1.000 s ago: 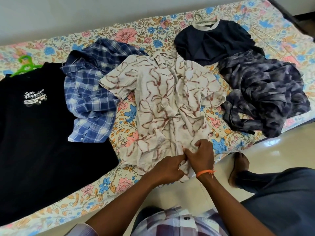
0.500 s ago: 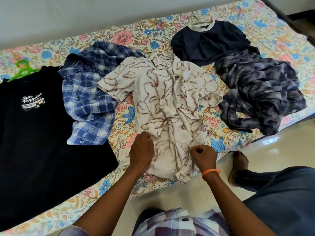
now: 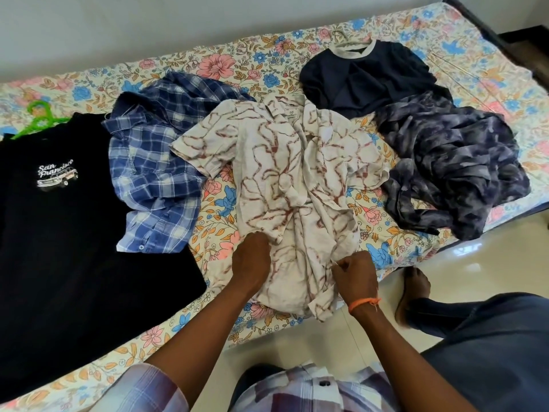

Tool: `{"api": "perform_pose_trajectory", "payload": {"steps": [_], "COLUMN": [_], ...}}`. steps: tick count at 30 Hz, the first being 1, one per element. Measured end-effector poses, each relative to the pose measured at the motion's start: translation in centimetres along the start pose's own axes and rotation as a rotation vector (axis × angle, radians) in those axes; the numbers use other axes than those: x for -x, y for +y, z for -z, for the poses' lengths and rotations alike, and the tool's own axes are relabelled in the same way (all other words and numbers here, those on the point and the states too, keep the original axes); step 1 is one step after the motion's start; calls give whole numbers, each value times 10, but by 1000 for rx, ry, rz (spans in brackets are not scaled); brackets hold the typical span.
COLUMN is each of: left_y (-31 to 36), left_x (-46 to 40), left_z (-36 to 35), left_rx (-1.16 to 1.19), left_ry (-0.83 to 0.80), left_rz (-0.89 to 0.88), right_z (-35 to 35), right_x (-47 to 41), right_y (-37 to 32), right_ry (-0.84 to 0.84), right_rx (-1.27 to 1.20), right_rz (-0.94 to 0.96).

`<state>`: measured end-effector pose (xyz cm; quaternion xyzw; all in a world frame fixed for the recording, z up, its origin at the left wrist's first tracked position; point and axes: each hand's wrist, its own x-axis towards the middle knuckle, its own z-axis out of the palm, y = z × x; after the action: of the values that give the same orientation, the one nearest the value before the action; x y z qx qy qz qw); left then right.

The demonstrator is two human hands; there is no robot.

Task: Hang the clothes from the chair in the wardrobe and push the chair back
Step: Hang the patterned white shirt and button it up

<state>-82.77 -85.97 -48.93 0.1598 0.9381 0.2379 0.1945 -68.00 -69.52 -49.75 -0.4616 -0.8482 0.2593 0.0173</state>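
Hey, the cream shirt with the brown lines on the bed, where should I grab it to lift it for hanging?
Probably by the collar, reaching over from the near edge of the bed. The cream shirt lies roughly flat, collar away from you, so lifting there lets it drop open. Both hands, left hand and right hand, are at its hem.

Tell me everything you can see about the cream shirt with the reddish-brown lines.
The cream short-sleeved collared shirt with reddish-brown vein-like lines looks like thin, crinkled cloth. It lies rumpled, collar away from the person, on the floral bedsheet. The left hand presses its lower part; the right hand grips its hem.
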Motion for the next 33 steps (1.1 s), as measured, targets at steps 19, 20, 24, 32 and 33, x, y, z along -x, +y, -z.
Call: {"api": "perform_pose_trajectory", "payload": {"steps": [19,20,24,32,33], "left_y": [55,55,56,55,55], "left_x": [59,61,63,59,58], "left_z": [35,35,32,31,30], "left_rx": [436,440,477,564,571], "left_ry": [-51,-67,-61,-80,-70], "left_rz": [-54,-53,-35,44,54], "right_z": [22,22,18,15,14], "right_x": [49,49,53,57,58], "right_y": [-75,-73,-70,-69,-69], "right_ry": [155,153,145,73,44], "right_rx": [-415,-411,-422,-541,-583], "right_rz": [276,271,299,334,314]}}
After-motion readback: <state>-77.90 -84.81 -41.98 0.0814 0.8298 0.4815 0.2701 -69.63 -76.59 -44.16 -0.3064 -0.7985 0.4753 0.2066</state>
